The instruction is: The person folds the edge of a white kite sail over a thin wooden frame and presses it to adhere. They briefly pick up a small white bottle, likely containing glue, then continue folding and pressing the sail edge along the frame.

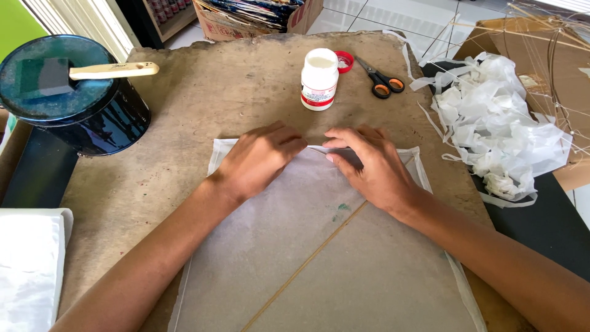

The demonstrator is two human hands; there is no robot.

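Both hands flat on a sheet of thin white paper (319, 258) lying on a brown board (233, 92). Left hand (258, 160) presses the paper's top edge, fingers together and curled down onto it, tips pointing right. Right hand (372, 169) mirrors it — fingers together, tips pointing left, pressed on the same edge. Fingertips of the two hands are just beside each other, not touching. Neither hand grips anything; they only press down.

A thin stick (307, 261) runs diagonally under the paper from bottom centre up toward the right hand. Small green smear on the paper near the stick.

Behind the hands: a white glue bottle (319, 79), upright and open, with its red cap (345, 61) lying just beside it. Scissors (382, 80) with black-orange handles lie right of the cap.

Left rear — a dark round tin (80, 104) with a foam brush (80, 75) resting across its lid. Right side: a heap of crumpled white paper scraps (498, 129), partly over the board's edge. Folded white cloth (27, 264) at lower left, off the board.
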